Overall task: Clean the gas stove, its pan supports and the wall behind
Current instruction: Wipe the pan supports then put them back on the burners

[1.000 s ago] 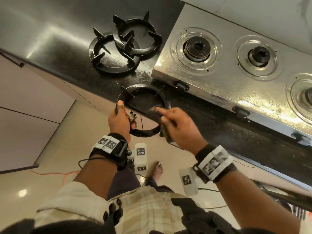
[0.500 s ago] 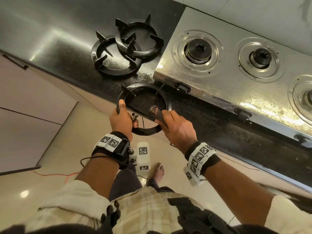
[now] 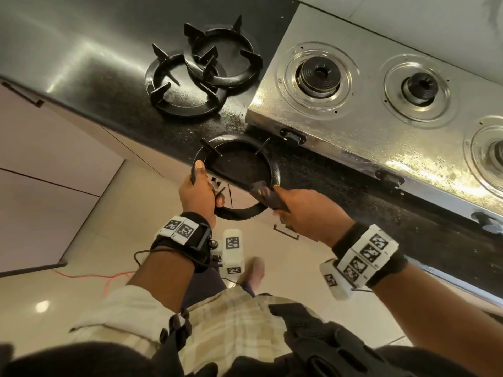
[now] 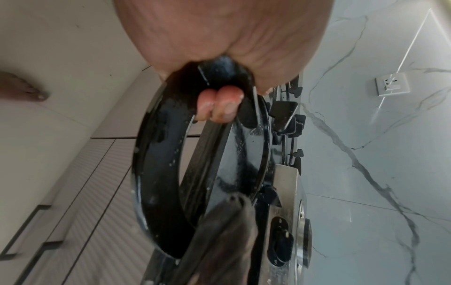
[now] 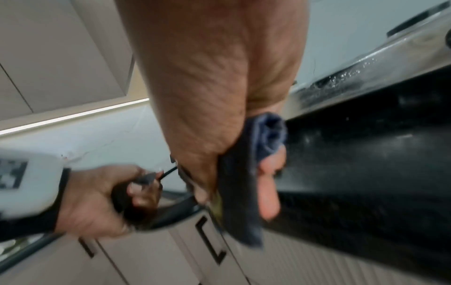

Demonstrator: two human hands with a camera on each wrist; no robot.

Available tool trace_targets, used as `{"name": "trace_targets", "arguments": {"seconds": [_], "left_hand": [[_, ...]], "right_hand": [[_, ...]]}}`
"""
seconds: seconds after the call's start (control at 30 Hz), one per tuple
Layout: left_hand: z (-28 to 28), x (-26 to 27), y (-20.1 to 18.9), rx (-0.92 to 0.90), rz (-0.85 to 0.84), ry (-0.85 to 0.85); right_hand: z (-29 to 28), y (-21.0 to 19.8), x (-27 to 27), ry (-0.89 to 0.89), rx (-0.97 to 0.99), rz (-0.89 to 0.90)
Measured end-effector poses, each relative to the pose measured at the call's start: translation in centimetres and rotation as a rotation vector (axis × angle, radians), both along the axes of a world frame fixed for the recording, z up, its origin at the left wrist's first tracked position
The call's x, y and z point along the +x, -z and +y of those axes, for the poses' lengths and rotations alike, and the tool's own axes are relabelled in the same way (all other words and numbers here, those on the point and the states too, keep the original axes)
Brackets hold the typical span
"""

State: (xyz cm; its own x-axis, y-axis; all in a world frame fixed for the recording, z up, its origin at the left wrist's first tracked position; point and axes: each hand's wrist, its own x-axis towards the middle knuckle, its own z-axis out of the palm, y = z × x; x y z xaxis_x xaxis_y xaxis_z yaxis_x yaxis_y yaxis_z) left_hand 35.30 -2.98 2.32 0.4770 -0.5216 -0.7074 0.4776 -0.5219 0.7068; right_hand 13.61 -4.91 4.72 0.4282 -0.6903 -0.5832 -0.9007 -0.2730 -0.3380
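Note:
My left hand (image 3: 200, 190) grips the rim of a black pan support (image 3: 239, 210), held tilted over the front edge of the dark counter; its fingertips (image 4: 217, 105) curl round the wet ring (image 4: 156, 173). My right hand (image 3: 302, 213) clutches a dark grey cloth (image 3: 265, 194) against the ring's right side, and the cloth (image 5: 244, 183) is bunched in that fist. Two more black pan supports (image 3: 201, 74) lie overlapping on the counter behind. The steel gas stove (image 3: 367, 123) stands to the right with bare burners.
The black counter (image 3: 109, 85) runs left of the stove, wet and speckled. Stove knobs (image 3: 292, 137) stick out from its front face. White marble wall (image 4: 366, 154) with a socket (image 4: 393, 83) lies behind. Beige cabinet fronts (image 5: 183, 250) sit below, and an orange cable (image 3: 89, 276) crosses the floor.
My right hand has drawn back along the ring's right side with the cloth, its wrist dropping and turning. The left hand keeps its grip on the support.

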Motion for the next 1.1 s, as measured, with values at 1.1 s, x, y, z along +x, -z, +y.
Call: {"name": "trace_targets", "arguments": {"seconds": [1.1], "left_hand": [[-0.1, 1.3, 0.6, -0.052, -0.012, 0.118]], "right_hand": [[-5.1, -0.7, 2.9, 0.141, -0.524, -0.052]]}}
